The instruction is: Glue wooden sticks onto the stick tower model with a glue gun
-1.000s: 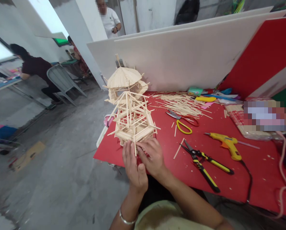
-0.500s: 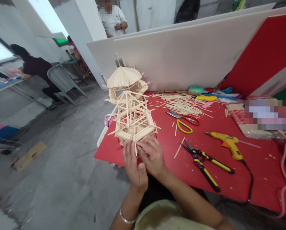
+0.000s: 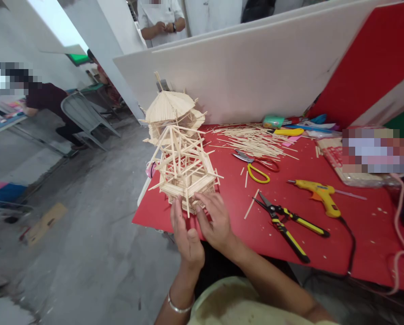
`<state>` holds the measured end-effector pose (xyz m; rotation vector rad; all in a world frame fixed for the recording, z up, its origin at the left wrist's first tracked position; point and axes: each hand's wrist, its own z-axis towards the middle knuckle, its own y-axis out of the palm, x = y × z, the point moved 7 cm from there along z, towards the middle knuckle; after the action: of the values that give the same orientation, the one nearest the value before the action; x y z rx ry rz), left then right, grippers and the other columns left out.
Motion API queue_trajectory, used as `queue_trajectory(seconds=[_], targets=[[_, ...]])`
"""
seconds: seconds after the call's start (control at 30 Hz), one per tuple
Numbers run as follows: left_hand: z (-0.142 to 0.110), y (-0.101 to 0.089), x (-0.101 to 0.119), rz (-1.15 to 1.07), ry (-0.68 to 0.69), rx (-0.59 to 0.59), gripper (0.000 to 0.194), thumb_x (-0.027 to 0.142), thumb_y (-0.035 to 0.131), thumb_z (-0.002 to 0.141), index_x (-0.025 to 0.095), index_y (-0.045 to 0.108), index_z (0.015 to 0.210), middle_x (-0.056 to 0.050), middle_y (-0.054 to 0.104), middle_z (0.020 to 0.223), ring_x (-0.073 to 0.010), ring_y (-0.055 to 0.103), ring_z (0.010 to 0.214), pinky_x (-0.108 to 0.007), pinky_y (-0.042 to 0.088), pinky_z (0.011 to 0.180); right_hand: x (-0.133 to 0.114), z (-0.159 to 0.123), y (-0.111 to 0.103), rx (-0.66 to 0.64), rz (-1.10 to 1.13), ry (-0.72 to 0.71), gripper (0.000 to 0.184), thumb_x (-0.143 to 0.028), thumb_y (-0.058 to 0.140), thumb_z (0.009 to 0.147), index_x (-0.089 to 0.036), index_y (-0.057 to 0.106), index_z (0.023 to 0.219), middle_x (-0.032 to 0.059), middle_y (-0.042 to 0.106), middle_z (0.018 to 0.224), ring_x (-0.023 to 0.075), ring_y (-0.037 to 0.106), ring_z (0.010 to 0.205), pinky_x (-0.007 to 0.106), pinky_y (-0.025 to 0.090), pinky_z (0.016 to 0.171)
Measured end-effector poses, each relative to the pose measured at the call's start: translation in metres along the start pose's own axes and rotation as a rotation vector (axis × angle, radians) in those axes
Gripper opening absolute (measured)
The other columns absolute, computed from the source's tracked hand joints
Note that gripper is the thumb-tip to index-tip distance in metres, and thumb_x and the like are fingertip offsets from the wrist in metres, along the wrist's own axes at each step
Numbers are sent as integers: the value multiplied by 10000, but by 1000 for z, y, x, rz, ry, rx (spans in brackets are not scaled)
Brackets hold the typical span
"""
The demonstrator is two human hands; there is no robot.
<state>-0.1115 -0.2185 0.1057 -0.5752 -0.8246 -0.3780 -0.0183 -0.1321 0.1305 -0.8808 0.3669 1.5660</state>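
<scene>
A model pavilion built of thin wooden sticks stands near the left end of the red table, its lower roof frame partly bare. My left hand is at its near side, fingers stretched upright and thumb apart, holding nothing. The fingertips are close to a stick that juts towards me from the roof corner. On the other side of that stick, my right hand has its curved fingers at the roof's lower edge. Its thumb is below, apart from the index finger. Behind rises a second model with a finished stick roof.
On the red table lie yellow-handled scissors, black-and-yellow snips and a yellow glue gun with a cord. Loose sticks are heaped behind. A white board stands along the back. Other people are farther off.
My hands have eased slightly apart around the jutting stick, and the right thumb has drawn away from it. The whole view has shifted a little.
</scene>
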Motion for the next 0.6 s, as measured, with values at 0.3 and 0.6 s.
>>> queue_trajectory(seconds=[0.3, 0.6], targets=[[-5, 0, -1, 3, 26, 17, 785, 673, 244, 1018, 156, 358, 1598, -202, 404, 1614, -327, 347, 1525, -514, 271, 1249, 1, -5, -10, -21, 36, -17, 432, -112, 555, 955, -264, 606, 1357, 73, 729, 1199, 243, 640, 1105, 476, 534, 988], [-18, -5, -16, -69, -31, 71, 769, 698, 244, 1008, 180, 453, 1536, -198, 480, 1554, -316, 442, 1467, -500, 330, 1221, 2, -12, -14, -37, 30, -14, 381, -142, 541, 973, -257, 624, 1327, 72, 731, 1185, 238, 639, 1093, 473, 542, 972]])
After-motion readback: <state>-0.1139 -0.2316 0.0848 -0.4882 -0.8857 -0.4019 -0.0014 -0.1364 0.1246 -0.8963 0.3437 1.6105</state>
